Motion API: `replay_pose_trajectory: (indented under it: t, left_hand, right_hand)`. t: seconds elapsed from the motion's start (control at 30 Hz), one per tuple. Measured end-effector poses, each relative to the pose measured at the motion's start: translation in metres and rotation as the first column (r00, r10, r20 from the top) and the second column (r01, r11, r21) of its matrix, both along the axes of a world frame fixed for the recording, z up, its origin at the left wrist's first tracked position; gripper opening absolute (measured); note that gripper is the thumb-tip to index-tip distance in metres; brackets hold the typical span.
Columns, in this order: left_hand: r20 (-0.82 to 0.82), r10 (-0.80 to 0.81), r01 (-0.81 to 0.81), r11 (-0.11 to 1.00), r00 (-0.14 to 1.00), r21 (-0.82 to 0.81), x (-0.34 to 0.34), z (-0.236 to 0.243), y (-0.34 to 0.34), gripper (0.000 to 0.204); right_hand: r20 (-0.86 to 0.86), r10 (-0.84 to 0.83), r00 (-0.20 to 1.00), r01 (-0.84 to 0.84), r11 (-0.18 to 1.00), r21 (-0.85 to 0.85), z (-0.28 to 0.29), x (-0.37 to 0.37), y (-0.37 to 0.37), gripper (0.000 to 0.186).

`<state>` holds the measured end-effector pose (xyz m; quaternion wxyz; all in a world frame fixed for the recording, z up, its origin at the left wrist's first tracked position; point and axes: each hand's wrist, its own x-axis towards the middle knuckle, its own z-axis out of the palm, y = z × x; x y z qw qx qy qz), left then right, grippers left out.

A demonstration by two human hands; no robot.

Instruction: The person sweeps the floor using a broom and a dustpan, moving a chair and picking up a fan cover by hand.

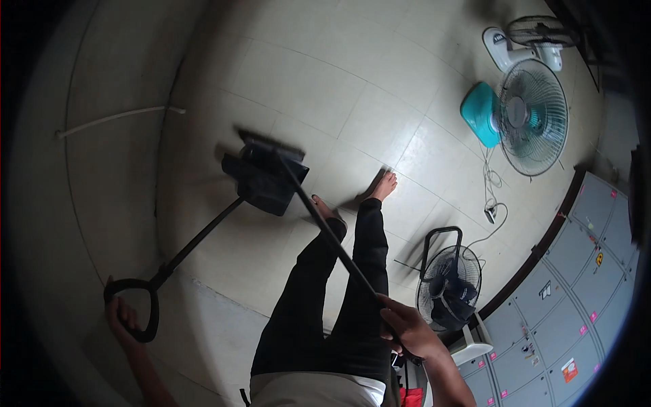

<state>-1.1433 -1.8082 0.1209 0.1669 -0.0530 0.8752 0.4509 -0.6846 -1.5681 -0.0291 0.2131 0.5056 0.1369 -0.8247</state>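
My left hand [124,319] is wrapped round the loop grip of a black long-handled dustpan [261,184], at the lower left. The dustpan's pan is out in front of my feet, tilted. In my right hand [411,328] is the black stick of a broom [331,239], which slants up and left across my legs. The broom's dark head lies over the far edge of the pan; whether the two touch I cannot tell. Any dirt in the pan is too dark to make out.
At the upper right stands a teal fan [531,117], with a white and black fan [540,34] beyond it. A black fan [447,288] stands right of my legs. Cables [489,178] trail on the tiled floor. Grey lockers [542,319] line the right; a wall [119,176] rises left.
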Motion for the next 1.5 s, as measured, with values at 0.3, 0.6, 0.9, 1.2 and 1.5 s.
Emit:
replay_pose_trajectory:
  t: [0.3,0.6,0.9,1.2,1.5]
  left_hand:
    - [0.053,-0.113,0.109,0.991,0.992,0.079,0.009,0.003,0.083,0.051]
    - [0.114,-0.109,0.103,0.993,0.987,0.058,0.025,0.003,0.107,0.056]
    - [0.113,-0.187,0.169,0.974,0.976,0.151,0.049,-0.002,0.143,0.057]
    - [0.178,-0.343,0.295,0.922,0.922,0.249,0.034,-0.013,0.174,0.048]
    - [0.009,-0.437,0.396,0.823,0.899,0.407,0.034,-0.007,0.275,0.047]
  right_hand:
    - [0.045,0.193,0.980,-0.141,0.519,0.843,-0.091,-0.036,-0.006,0.047]
    - [0.017,-0.251,0.968,0.251,0.961,-0.115,-0.009,0.020,-0.009,0.049]
    - [0.205,-0.051,0.977,0.044,0.998,0.037,0.007,0.001,-0.036,0.053]
    - [-0.037,-0.296,0.955,0.284,0.941,-0.185,-0.006,0.071,0.022,0.050]
    - [0.184,-0.267,0.946,0.111,0.800,0.589,-0.089,0.101,0.117,0.056]
